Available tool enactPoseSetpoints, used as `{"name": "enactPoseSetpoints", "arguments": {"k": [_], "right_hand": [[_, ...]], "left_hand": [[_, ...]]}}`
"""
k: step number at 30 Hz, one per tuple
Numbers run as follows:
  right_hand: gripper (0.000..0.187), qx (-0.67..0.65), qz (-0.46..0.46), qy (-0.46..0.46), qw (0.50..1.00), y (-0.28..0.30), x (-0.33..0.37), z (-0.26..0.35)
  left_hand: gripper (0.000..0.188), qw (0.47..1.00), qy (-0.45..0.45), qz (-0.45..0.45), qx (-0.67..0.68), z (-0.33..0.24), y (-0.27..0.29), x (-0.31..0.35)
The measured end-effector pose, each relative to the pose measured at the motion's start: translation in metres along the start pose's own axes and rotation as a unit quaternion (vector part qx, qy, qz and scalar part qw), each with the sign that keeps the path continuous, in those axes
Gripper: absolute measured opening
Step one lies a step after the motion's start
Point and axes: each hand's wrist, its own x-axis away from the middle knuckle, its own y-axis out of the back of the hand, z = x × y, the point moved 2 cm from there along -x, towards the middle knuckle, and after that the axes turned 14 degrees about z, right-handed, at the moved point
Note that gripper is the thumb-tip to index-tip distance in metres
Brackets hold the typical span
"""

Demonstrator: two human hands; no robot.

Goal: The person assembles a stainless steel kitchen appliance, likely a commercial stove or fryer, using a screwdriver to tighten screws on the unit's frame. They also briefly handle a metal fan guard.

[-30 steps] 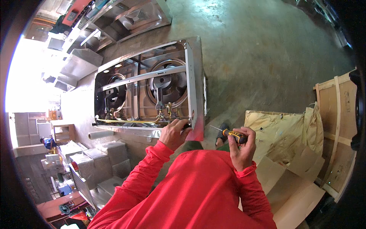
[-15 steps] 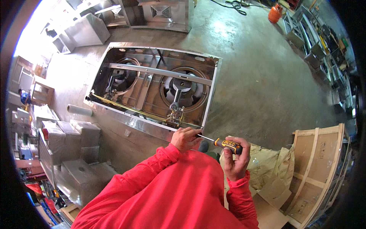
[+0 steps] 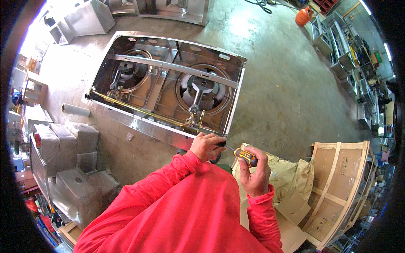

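**Screwdriver (image 3: 246, 157) at the near right corner of the open two-burner stove (image 3: 157, 88)**

Right hand (image 3: 256, 170): thumb and fingers wrapped round the screwdriver's yellow-and-black handle, just off the stove's near right corner. Shaft points left, toward the left hand; can't tell if the tip touches anything.

Left hand (image 3: 206, 146): at that same stove corner, fingers closed on a small black part (image 3: 221, 143). Mostly covered, so can't say what it is or whether it's fixed.

Stove: interior exposed, right burner (image 3: 202, 84) and left burner (image 3: 125, 66) side by side, steel crossbar (image 3: 168, 66) running across both, thin yellow pipe (image 3: 139, 109) along the near edge.

Near right of stove: cardboard (image 3: 293, 206), crumpled cream sheet (image 3: 291, 173), then a wood-framed crate (image 3: 337, 189) further right. Near left of stove: plastic-wrapped boxes (image 3: 88, 139), plus a white roll (image 3: 76, 110) on the floor.

Beyond stove's far side: stainless steel unit (image 3: 173, 10); orange gas cylinder (image 3: 303, 16) off to the far right.
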Motion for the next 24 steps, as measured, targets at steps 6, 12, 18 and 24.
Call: {"name": "enactPoseSetpoints", "arguments": {"k": [6, 12, 18, 24], "right_hand": [[0.040, 0.041, 0.025, 0.035, 0.998, -0.006, -0.008, 0.000], [0.040, 0.038, 0.035, 0.019, 0.998, -0.007, -0.011, 0.001], [0.039, 0.045, 0.039, 0.036, 0.998, -0.005, -0.015, 0.001], [0.037, -0.011, 0.030, -0.033, 0.999, -0.006, -0.022, -0.004]], "left_hand": [[0.036, 1.000, 0.016, 0.005, 0.014, 0.001, 0.000, 0.001], [0.036, 1.000, 0.015, -0.001, 0.008, 0.002, -0.003, 0.001], [0.035, 1.000, 0.006, -0.004, 0.016, 0.002, -0.001, 0.001], [0.036, 1.000, 0.005, -0.002, 0.023, 0.003, -0.003, 0.000]]}}
